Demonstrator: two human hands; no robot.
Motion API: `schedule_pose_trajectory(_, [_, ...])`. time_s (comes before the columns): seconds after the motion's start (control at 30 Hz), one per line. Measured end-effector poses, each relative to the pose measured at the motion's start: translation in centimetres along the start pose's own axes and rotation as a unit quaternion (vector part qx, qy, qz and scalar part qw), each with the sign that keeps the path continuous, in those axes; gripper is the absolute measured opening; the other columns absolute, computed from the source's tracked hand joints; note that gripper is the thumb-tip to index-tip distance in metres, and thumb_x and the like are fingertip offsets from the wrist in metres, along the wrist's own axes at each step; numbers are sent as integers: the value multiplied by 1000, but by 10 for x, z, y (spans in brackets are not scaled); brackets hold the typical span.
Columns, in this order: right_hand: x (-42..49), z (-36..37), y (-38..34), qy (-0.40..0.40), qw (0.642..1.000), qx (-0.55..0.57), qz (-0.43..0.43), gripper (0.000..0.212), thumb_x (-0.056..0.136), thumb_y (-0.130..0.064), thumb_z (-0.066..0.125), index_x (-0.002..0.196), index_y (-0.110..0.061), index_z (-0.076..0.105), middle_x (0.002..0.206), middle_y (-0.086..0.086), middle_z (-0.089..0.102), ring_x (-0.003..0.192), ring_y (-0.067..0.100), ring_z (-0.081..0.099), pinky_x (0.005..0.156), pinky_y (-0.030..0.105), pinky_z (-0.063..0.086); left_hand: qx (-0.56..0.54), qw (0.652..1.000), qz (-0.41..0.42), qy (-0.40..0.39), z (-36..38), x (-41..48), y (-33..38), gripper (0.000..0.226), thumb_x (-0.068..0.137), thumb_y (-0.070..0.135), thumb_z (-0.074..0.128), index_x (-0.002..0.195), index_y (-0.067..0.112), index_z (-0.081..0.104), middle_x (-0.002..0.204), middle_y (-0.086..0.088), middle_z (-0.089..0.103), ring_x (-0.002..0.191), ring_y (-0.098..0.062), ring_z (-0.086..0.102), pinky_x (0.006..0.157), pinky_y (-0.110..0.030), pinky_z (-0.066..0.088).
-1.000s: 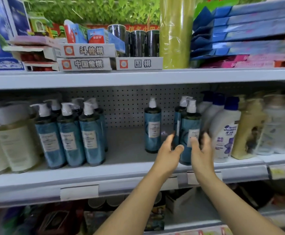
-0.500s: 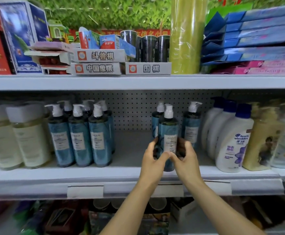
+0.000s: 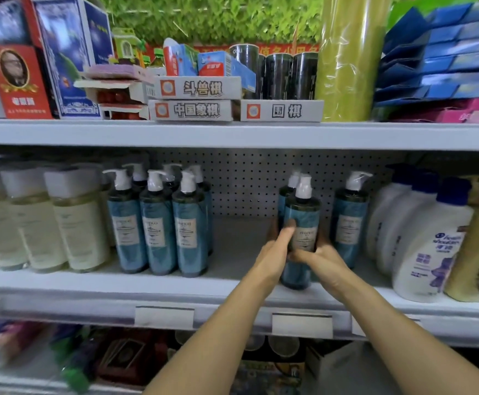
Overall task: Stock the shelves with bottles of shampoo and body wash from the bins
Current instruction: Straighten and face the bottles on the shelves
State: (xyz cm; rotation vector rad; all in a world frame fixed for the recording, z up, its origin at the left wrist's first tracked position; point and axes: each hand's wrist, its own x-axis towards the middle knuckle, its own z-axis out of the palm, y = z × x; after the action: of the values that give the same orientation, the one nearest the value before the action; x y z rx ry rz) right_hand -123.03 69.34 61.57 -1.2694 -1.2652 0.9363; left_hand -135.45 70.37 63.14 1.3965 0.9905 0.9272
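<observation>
A shop aisle, with a pegboard-backed shelf (image 3: 232, 252). At its far left stand cream bottles (image 3: 76, 229), then a tight cluster of teal pump bottles (image 3: 155, 232), then a gap. Right of the gap, the left hand (image 3: 274, 253) and right hand (image 3: 322, 259) each have their grip clamped on the held bottle (image 3: 302, 220), upright at the shelf's near edge. White blue-capped bottles (image 3: 420, 252) stand further right. This looks like the placing step. Next, seat it label-forward in line, then let go.
</observation>
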Motion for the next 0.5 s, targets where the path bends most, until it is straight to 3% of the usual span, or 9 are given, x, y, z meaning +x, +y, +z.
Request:
schedule_pose_trajectory(0.07, [2, 4, 2, 1, 1000, 10, -7, 72, 75, 8, 71, 135, -23, 47, 111, -3, 72, 107, 13, 66, 89, 28, 52, -17, 1000, -4, -4, 0, 4, -1, 67, 96, 70, 29, 136, 25, 60, 135, -4, 61, 120, -15, 56, 102, -27, 39])
schedule_pose_trajectory(0.13, [3, 7, 3, 2, 1000, 15, -15, 74, 75, 8, 72, 135, -27, 44, 111, -5, 72, 107, 11, 67, 86, 25, 52, -41, 999, -9, -4, -1, 5, -2, 71, 96, 70, 23, 139, 24, 57, 140, -8, 58, 128, -19, 52, 105, -30, 37])
schedule_pose_trajectory(0.27, [8, 17, 4, 2, 1000, 11, -11, 82, 72, 0, 79, 137, -31, 41, 118, -6, 69, 114, 14, 64, 103, 40, 49, -63, 998, 1, 12, -10, 5, -2, 80, 88, 77, 20, 139, 27, 57, 138, -5, 60, 125, -17, 54, 100, -27, 38])
schedule_pose_trajectory(0.37, [11, 28, 3, -3, 1000, 4, -4, 85, 70, -5, 81, 138, -33, 40, 124, -6, 66, 119, 16, 60, 108, 46, 44, -72, 997, 21, 26, -18, 5, -3, 105, 63, 97, 26, 138, 30, 58, 135, -3, 62, 126, -17, 54, 99, -28, 39])
schedule_pose_trajectory(0.4, [12, 32, 3, -8, 1000, 2, -4, 86, 69, -6, 82, 138, -34, 39, 124, -6, 65, 119, 16, 59, 109, 46, 44, -73, 997, 22, 32, -22, 5, -4, 105, 63, 97, 26, 138, 30, 58, 135, -3, 62, 124, -16, 55, 97, -27, 39])
schedule_pose_trajectory(0.5, [15, 45, 0, -27, 1000, 3, -5, 84, 73, -4, 80, 139, -34, 37, 122, -9, 62, 118, 12, 57, 108, 38, 42, -79, 996, 24, 33, -37, 6, -5, 78, 90, 75, 19, 139, 27, 55, 140, -7, 57, 117, -13, 51, 99, -28, 36])
